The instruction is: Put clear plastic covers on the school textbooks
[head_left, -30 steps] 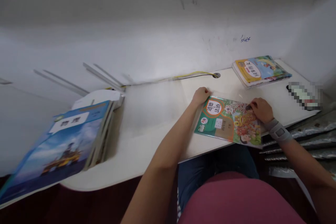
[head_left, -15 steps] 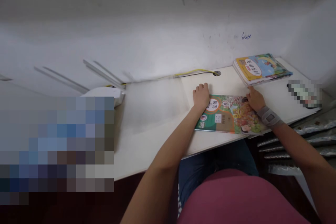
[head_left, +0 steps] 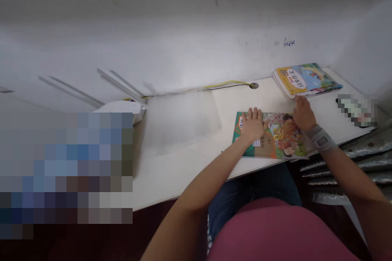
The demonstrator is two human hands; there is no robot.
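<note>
On desk [head_left: 171, 171], L hand [head_left: 254, 126] spread flat on 1 bk [head_left: 283, 140]; R hand [head_left: 304, 114] half-curled, grip unclear.

The top [head_left: 269, 232] is a plain, muted dark pink, smoothly rounded at the front. The trousers [head_left: 260, 183] are dark blue. The left hand [head_left: 253, 126] and right hand [head_left: 303, 113] are bare, as are the forearms [head_left: 196, 195]. Just behind the right hand sits a broad grey band [head_left: 316, 131] with a darker squarish face [head_left: 322, 141], its details blurred.
</note>
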